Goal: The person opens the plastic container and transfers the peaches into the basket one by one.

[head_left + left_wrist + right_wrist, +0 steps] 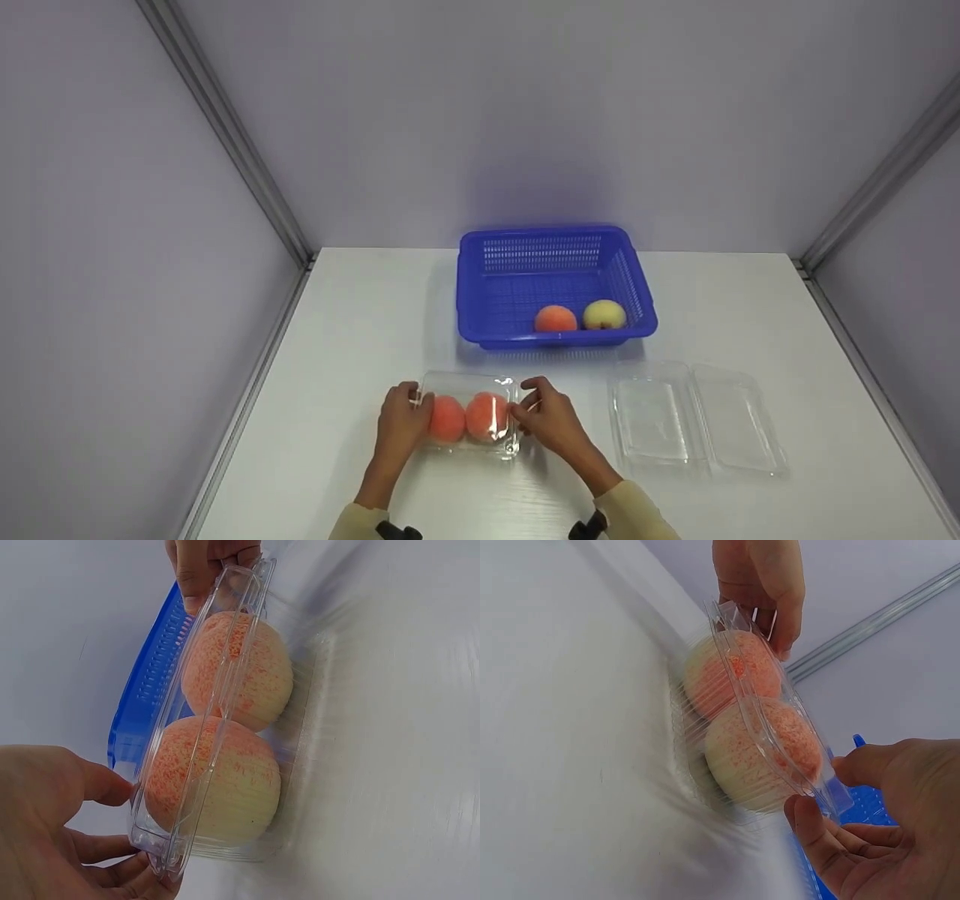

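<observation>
A clear plastic clamshell box [466, 382] sits on the white table in front of the person, its lid down over two pinkish-orange peaches. In the head view one peach [448, 420] lies on the left and the other peach [486, 418] beside it on the right. The left hand [401, 426] pinches the box's left end, thumb on the lid's edge and fingers beneath the rim. At the opposite end the right hand [556, 421] grips the rim likewise, its thumb [859, 765] on top. Both wrist views show the peaches through the clear walls.
Behind the box stands a blue plastic basket [556, 340] holding a peach [556, 319] and a pale yellow-green fruit [604, 315]. To the right lies another clear clamshell box [654, 420], opened flat with nothing in it. Grey-white panels enclose the table.
</observation>
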`<state>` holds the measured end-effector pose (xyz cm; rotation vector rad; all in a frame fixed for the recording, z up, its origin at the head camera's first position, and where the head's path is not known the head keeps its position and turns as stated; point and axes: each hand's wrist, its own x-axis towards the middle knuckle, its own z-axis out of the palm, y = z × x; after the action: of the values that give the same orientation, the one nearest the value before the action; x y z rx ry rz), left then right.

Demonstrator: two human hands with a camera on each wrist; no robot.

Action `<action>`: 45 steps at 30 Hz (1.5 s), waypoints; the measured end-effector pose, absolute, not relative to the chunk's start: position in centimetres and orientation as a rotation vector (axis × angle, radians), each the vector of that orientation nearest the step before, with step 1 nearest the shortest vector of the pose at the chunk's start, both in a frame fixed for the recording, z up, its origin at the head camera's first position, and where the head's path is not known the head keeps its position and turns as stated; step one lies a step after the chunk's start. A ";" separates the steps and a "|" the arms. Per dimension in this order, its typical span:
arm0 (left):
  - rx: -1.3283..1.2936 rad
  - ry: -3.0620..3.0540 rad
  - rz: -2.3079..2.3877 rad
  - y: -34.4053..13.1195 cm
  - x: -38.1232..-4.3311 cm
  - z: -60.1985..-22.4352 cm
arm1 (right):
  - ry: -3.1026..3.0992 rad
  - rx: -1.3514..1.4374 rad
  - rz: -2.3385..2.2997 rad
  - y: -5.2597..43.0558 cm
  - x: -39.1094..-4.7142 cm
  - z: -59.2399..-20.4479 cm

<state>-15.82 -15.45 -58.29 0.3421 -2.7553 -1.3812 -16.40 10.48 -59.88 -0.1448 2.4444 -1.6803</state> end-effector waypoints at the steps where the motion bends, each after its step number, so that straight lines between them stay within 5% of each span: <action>1: 0.347 -2.758 -1.385 -15.3 -15.8 -58.3 | 2.448 -0.149 -1.679 10.6 -16.3 -59.9; 45: 0.173 -2.714 -1.483 -8.5 -16.1 -58.8 | 2.515 0.101 -1.645 17.7 -15.1 -59.3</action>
<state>-16.14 -8.54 -58.84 0.1730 -2.7143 -1.4834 -15.12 17.73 -59.29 0.1014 2.5152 -1.6451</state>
